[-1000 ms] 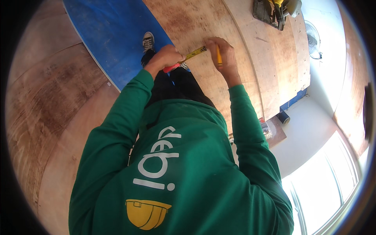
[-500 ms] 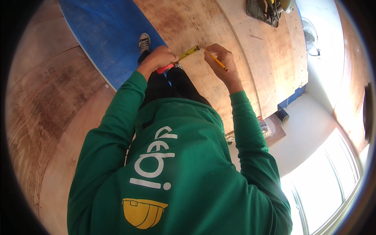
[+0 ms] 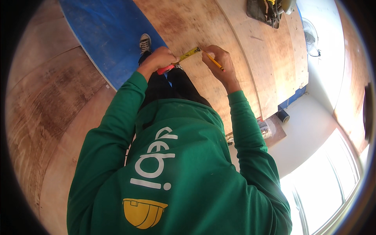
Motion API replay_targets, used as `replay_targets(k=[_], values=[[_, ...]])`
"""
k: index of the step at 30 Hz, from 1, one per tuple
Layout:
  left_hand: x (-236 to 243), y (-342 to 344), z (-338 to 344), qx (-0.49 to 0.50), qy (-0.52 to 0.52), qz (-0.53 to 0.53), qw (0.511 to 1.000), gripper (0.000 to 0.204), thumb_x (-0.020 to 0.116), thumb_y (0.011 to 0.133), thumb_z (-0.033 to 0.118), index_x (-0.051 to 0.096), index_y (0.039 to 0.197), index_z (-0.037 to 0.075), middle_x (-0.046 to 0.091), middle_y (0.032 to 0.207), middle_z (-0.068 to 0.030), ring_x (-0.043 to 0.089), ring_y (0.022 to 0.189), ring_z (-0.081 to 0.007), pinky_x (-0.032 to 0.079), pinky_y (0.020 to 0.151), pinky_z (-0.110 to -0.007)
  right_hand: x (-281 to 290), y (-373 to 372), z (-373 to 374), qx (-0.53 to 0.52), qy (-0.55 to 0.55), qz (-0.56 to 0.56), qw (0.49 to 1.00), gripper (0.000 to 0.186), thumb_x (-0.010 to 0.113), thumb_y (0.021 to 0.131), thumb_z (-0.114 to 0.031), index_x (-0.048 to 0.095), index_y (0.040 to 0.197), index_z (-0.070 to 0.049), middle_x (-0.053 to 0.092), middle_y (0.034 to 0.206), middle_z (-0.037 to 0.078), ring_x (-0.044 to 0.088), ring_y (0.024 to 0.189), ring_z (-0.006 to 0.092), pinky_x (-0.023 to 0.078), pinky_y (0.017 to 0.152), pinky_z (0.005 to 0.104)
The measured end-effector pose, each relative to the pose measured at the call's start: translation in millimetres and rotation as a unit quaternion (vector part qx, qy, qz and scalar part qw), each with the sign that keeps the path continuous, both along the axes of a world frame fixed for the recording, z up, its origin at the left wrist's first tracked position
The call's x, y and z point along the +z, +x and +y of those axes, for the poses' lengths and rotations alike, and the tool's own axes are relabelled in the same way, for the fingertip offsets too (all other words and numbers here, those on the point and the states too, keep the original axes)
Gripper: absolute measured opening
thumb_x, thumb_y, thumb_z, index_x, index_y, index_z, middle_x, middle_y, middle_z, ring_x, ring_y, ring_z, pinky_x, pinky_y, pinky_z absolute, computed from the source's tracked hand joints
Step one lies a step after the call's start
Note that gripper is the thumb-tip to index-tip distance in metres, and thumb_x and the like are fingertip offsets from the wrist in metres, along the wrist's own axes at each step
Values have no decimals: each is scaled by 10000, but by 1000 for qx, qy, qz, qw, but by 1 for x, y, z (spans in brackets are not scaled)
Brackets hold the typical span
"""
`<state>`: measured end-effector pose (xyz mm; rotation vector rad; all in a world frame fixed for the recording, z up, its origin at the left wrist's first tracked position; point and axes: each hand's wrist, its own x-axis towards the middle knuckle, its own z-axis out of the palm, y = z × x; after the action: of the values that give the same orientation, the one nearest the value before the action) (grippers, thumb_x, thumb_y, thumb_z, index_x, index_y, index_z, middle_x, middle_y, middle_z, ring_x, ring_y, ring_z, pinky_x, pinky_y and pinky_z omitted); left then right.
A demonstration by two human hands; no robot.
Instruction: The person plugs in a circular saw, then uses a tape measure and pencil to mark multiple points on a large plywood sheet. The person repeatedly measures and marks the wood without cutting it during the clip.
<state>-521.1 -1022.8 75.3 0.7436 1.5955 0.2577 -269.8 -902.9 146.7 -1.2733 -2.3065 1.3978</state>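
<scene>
My left hand is closed around a red tape measure. From it a short length of yellow tape blade runs out to the right across a plywood sheet. In my right hand is a yellow pencil, held between the fingers. The pencil's front end is beside the free end of the blade. Whether its point touches the wood I cannot tell.
A blue sheet covers the floor at the left, with my sneaker on it. A dark power tool rests on the plywood at the far right. Beyond stand a fan and a dark cylindrical container.
My right hand and the pencil have shifted slightly left, nearer the end of the blade. The left hand and tape measure are almost where they were.
</scene>
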Motion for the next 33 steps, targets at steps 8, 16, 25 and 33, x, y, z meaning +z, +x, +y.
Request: replay_targets(k=[8, 16, 25, 33], values=[[5, 0, 4, -45, 16, 28, 998, 399, 801, 991, 308, 794, 947, -88, 698, 775, -124, 599, 701, -186, 508, 680, -409, 2, -2, -1, 2, -13, -34, 999, 298, 758, 982, -206, 794, 1192, 2, 807, 1130, 221, 790, 981, 383, 617, 878, 431], [8, 4, 2, -3, 24, 20, 1000, 370, 824, 973, 283, 805, 983, -86, 737, 814, -124, 639, 731, -180, 533, 701, -393, -6, -3, -3, -16, -31, -20, 999, 291, 761, 980, -220, 792, 1160, 8, 810, 1097, 221, 792, 926, 368, 613, 819, 424], [6, 2, 3, 10, -12, 3, 1000, 363, 822, 950, 299, 817, 1026, -55, 777, 869, -162, 724, 774, -240, 567, 739, -404, -7, -6, -1, -12, 12, 13, 1000, 249, 754, 978, -191, 777, 1106, 22, 793, 1045, 234, 779, 911, 394, 609, 810, 426], [7, 3, 2, 33, -52, -24, 998, 349, 837, 988, 277, 823, 1065, -63, 774, 857, -98, 684, 747, -157, 548, 712, -365, -5, -6, -1, -18, -14, 14, 1000, 239, 748, 977, -166, 775, 1107, 33, 793, 1039, 238, 781, 901, 390, 612, 813, 426]])
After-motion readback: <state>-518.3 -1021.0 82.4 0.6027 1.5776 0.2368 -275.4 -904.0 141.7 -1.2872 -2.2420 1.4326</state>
